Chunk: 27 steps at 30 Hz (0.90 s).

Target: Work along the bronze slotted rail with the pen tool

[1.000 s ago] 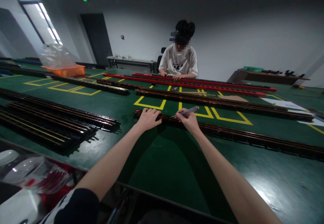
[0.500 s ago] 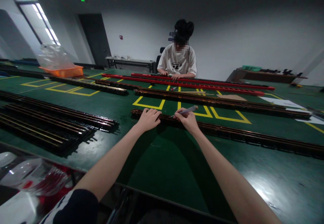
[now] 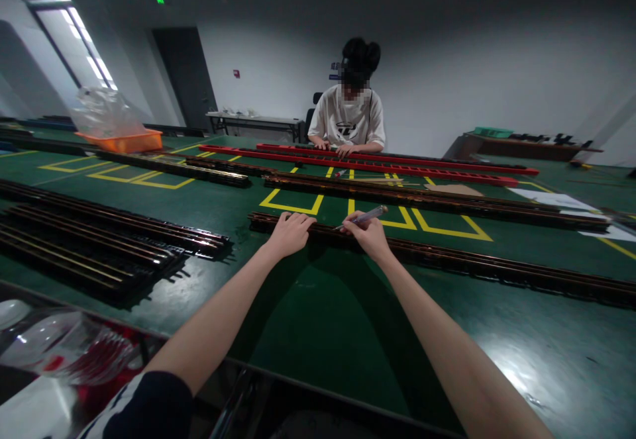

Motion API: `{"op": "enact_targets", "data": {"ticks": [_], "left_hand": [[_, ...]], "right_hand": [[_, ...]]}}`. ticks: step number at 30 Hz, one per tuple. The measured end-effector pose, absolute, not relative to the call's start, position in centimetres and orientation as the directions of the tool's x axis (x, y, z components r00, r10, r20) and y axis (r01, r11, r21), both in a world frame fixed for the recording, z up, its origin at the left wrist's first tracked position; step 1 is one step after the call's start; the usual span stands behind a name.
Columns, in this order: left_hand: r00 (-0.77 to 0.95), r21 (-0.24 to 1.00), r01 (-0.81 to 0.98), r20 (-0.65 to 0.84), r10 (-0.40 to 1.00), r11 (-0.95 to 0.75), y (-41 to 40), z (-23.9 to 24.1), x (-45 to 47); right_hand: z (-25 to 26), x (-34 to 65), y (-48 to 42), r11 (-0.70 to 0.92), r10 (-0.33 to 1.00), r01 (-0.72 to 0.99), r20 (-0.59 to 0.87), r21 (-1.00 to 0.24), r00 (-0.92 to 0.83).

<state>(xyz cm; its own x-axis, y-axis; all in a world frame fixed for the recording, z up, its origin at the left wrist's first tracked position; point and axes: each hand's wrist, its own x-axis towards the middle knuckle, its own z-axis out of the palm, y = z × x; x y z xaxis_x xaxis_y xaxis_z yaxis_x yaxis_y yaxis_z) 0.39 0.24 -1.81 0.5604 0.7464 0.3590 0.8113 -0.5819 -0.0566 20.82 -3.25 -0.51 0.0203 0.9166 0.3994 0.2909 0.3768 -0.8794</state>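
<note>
mid-frame, i see the right hand [image 3: 368, 233] pinching a slim tool [image 3: 373, 214], the left hand [image 3: 291, 232] touching the dark strip [image 3: 472, 260], grip unclear

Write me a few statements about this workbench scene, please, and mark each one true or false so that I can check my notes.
1. The right hand holds a pen-like tool. True.
2. The left hand is held well clear of the long dark strip in front of the person. False: its fingers lie on that strip.
3. A clear plastic bag rises from the orange tray. True.
4. The co-worker opposite wears a black shirt. False: the shirt is white with a dark print.
5. The red rails lie in front of the co-worker, on the far side of the green table. True.
</note>
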Motion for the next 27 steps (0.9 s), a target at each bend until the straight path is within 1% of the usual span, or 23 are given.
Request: {"op": "enact_targets", "data": {"ticks": [5,16,27], "left_hand": [[0.562,-0.068,0.813,0.348,0.75,-0.578,0.1,-1.76,0.57],[0.564,-0.046,0.811,0.326,0.759,-0.583,0.04,-1.48,0.55],[0.552,-0.016,0.814,0.334,0.764,-0.581,0.13,-1.92,0.53]], "right_hand": [[-0.73,20.7,-3.05,0.374,0.918,0.283,0.396,-0.883,0.025],[-0.85,20.79,-3.14,0.392,0.902,0.264,0.425,-0.881,0.08],[-0.95,20.95,-3.07,0.392,0.908,0.278,0.417,-0.877,0.033]]}}
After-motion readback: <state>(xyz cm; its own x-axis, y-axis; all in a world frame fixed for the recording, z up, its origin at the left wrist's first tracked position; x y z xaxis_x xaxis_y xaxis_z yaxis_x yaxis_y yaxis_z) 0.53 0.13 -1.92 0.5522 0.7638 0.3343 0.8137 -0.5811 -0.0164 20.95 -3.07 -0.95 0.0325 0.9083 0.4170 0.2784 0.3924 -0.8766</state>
